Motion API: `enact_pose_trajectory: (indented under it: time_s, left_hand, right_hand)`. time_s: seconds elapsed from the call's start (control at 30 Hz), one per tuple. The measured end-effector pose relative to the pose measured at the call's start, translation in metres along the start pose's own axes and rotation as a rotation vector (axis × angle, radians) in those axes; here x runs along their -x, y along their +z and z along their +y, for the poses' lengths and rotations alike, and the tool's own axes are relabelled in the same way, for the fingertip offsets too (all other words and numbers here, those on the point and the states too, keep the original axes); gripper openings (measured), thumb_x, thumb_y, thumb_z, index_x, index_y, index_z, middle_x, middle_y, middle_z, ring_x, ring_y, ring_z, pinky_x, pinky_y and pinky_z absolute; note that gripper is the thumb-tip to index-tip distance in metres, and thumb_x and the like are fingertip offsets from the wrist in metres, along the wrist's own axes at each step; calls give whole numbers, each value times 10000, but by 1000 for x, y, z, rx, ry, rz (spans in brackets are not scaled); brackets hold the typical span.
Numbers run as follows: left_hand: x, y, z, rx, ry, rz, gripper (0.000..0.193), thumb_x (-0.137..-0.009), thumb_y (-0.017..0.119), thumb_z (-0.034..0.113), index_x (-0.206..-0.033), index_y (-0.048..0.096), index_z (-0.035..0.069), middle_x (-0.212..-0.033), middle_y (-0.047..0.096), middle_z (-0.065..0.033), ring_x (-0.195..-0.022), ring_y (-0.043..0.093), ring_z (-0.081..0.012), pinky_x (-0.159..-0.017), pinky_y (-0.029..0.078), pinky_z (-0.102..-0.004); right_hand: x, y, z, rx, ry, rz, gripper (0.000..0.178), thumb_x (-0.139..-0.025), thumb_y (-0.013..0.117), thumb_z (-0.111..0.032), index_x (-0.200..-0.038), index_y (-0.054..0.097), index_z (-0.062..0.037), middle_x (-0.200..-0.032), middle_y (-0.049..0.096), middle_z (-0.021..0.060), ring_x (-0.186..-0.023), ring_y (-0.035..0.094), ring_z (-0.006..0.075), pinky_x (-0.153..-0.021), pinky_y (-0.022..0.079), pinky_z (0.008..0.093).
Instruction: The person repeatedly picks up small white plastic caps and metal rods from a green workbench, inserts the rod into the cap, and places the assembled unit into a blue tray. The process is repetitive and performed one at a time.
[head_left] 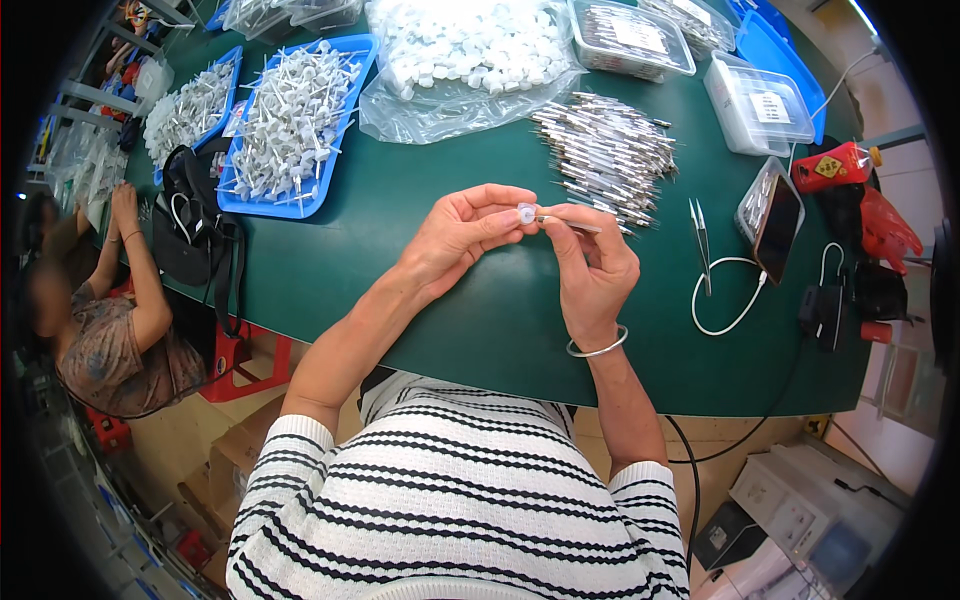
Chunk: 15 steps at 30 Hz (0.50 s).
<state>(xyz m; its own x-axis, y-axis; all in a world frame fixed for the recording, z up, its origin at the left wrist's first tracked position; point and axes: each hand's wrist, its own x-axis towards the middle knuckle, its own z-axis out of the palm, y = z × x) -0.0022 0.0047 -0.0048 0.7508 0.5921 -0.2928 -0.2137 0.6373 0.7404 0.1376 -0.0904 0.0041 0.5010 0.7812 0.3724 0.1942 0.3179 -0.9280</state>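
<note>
Over the green table my two hands meet fingertip to fingertip. My left hand [462, 235] pinches a small white round plastic cap [527, 213] between thumb and fingers. My right hand [598, 262], with a metal bangle on its wrist, grips a thin metal-tipped rod [572, 224], its end at the cap. Whether the rod sits inside the cap or only touches it, I cannot tell. Just beyond my right hand lies a pile of similar thin rods [610, 155]. Straight ahead, a clear plastic bag [385, 115] holds many white caps.
Blue trays [310, 208] of white-headed rods stand at the left, beside a black bag [185, 235]. To the right lie tweezers [703, 245], a phone [778, 230] with a white cable, and clear boxes [750, 110]. Another person [120, 335] sits at the far left.
</note>
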Motion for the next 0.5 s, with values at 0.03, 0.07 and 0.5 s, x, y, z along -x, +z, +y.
enact_pose_trajectory:
  time_s: [0.03,0.07,0.5]
  left_hand:
    - [0,1,0,-5,-1,2,288,-881,641,86,-1151,597,-7,-1036,661,-93,-934,644,-138,-826,535,-226]
    - [1,1,1,-9,-2,3,292,-881,641,87,-1154,596,-8,-1035,661,-93,-935,644,-137,-827,534,-225]
    - [0,3,1,15,-16,0,297,-876,643,72,-1155,603,-19,-1027,669,-94,-922,650,-139,-838,530,-235]
  right_hand:
    - [0,0,0,12,-5,2,106,-839,662,12,-939,628,13,-892,684,81,-766,674,136,-683,548,241]
    - [0,0,-1,25,-10,4,106,-836,662,16,-937,629,13,-890,683,81,-765,675,137,-680,549,242]
    - [-1,-1,-2,49,-19,11,103,-830,670,10,-924,629,7,-874,681,76,-739,676,139,-658,550,245]
